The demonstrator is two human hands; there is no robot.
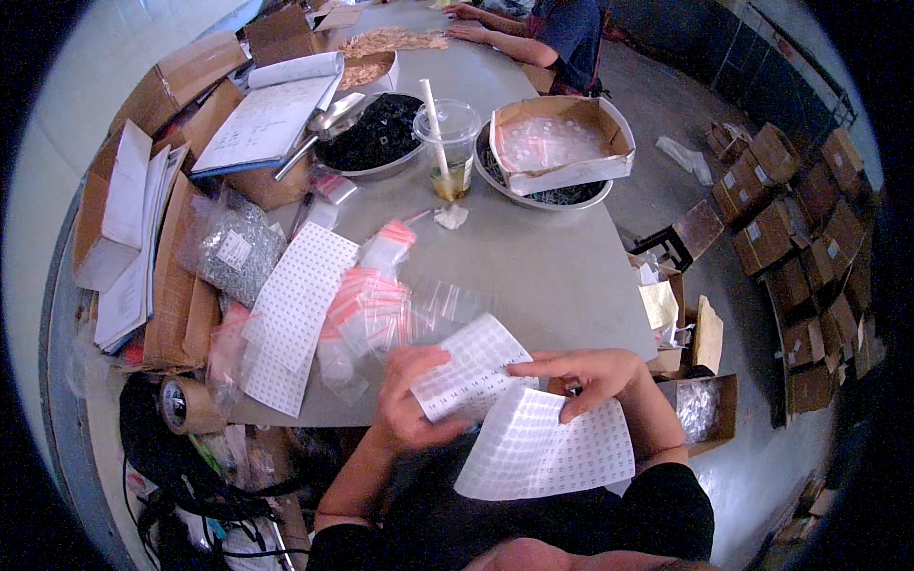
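Observation:
My left hand [405, 400] grips the edge of a white sticker sheet [473, 354] covered in rows of small round labels. In my right hand [588, 376] a second stretch of sticker sheet [557, 447] hangs curved toward my body, pinched under the thumb. The right index finger reaches across onto the piece in my left hand. Whether the two pieces are one folded sheet or two, I cannot tell. On the table to the left, more label sheets [300, 305] overlap beside a heap of small red-edged zip bags [371, 309].
Beyond the bags stand a lidded plastic cup [446, 143] with a straw, a bowl of black parts [371, 138] and a cardboard tray [562, 143] over another bowl. Cartons [186, 285] line the left side, near a tape roll [186, 404]. Another person [562, 43] works at the far end.

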